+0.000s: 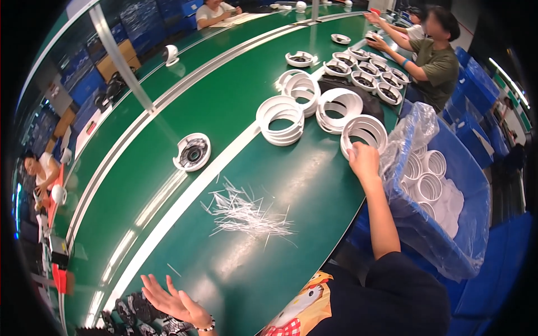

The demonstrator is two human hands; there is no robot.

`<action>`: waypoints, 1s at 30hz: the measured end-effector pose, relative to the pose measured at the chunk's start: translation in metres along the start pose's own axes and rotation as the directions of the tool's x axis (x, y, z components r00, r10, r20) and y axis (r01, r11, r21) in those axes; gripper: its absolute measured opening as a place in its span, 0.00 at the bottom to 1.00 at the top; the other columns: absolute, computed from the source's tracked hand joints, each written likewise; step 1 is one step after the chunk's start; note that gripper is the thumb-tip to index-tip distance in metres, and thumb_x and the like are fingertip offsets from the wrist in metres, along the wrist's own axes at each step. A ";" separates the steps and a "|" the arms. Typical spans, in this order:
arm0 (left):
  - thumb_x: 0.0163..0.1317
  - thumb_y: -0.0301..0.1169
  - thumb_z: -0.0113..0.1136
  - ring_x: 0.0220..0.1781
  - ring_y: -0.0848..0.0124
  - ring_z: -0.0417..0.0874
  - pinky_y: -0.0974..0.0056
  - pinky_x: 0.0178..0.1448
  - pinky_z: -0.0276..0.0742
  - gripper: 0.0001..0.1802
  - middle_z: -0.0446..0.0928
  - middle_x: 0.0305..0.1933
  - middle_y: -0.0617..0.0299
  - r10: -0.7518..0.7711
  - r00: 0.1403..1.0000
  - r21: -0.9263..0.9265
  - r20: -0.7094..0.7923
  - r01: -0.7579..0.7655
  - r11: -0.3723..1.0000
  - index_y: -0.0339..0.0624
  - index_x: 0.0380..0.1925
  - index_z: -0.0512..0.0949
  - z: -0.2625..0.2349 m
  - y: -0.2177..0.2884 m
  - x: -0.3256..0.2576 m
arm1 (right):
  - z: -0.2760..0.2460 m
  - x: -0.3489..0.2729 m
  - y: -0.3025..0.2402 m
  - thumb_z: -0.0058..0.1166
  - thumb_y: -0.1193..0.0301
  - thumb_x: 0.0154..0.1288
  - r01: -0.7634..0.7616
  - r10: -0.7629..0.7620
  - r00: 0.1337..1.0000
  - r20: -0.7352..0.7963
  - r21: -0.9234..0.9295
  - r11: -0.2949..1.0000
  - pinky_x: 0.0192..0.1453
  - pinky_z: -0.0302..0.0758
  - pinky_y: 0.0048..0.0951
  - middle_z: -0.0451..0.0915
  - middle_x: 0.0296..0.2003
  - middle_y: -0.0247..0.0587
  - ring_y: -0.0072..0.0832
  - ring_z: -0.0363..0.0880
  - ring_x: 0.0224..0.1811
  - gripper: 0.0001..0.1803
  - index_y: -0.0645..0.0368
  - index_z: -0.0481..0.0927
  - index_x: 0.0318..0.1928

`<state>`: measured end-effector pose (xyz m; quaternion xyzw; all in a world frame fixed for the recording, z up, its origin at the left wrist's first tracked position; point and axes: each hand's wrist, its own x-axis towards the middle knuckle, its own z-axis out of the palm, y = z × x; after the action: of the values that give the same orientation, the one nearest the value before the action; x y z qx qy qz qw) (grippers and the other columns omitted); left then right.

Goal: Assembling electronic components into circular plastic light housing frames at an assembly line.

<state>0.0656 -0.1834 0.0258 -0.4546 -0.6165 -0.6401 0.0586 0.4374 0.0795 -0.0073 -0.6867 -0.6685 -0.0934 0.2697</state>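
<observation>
My right hand reaches forward, its fingers closed on the near rim of a stack of white plastic rings at the right edge of the green table. Three more stacks of white rings stand just beyond it to the left. My left hand hovers palm up with fingers spread at the near left, holding nothing, beside a cluster of small black parts. A loose pile of thin white plastic strips lies between my hands.
A blue bin lined with a clear bag holds more white rings on my right. A white round housing lies on the belt. A co-worker in an olive shirt handles several white housings farther along. Other people sit at the far and left sides.
</observation>
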 end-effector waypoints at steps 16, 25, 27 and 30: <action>0.47 0.19 0.46 0.63 0.57 0.57 0.57 0.57 0.60 0.31 0.55 0.60 0.45 -0.133 0.989 0.083 -0.059 0.138 0.987 0.31 0.55 0.54 -0.047 -0.002 -0.038 | 0.093 0.089 -0.155 0.54 0.65 0.49 0.548 -0.549 0.820 0.162 0.057 0.835 0.33 0.69 0.44 0.74 0.24 0.53 0.48 0.74 0.29 0.13 0.65 0.75 0.24; 0.44 0.28 0.59 0.55 0.56 0.65 0.49 0.60 0.54 0.15 0.71 0.46 0.57 -0.401 0.902 0.806 0.161 0.114 0.580 0.41 0.36 0.73 -0.152 -0.001 -0.033 | -0.038 0.022 -0.191 0.51 0.76 0.51 0.662 -0.623 0.746 -0.237 0.371 0.651 0.32 0.65 0.33 0.73 0.24 0.47 0.39 0.68 0.26 0.04 0.64 0.76 0.28; 0.45 0.32 0.59 0.58 0.57 0.62 0.37 0.59 0.44 0.15 0.71 0.47 0.61 -0.463 0.861 0.865 0.211 0.055 0.498 0.45 0.36 0.74 -0.142 -0.010 -0.044 | -0.074 -0.020 -0.195 0.50 0.79 0.49 0.795 -0.749 0.589 -0.302 0.382 0.471 0.30 0.64 0.32 0.73 0.23 0.44 0.37 0.67 0.25 0.03 0.63 0.75 0.27; 0.45 0.33 0.58 0.57 0.59 0.64 0.34 0.59 0.40 0.18 0.71 0.47 0.63 -0.448 0.844 0.832 0.297 0.002 0.555 0.43 0.39 0.73 -0.105 -0.011 -0.057 | -0.101 -0.082 -0.193 0.53 0.79 0.42 0.891 -0.913 0.275 -0.303 0.437 0.123 0.18 0.62 0.30 0.74 0.22 0.36 0.31 0.67 0.17 0.08 0.59 0.75 0.28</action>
<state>0.0383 -0.2966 -0.0009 -0.4342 -0.8865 -0.1587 0.0187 0.2666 -0.0496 0.0844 -0.0394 -0.9452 -0.0346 0.3223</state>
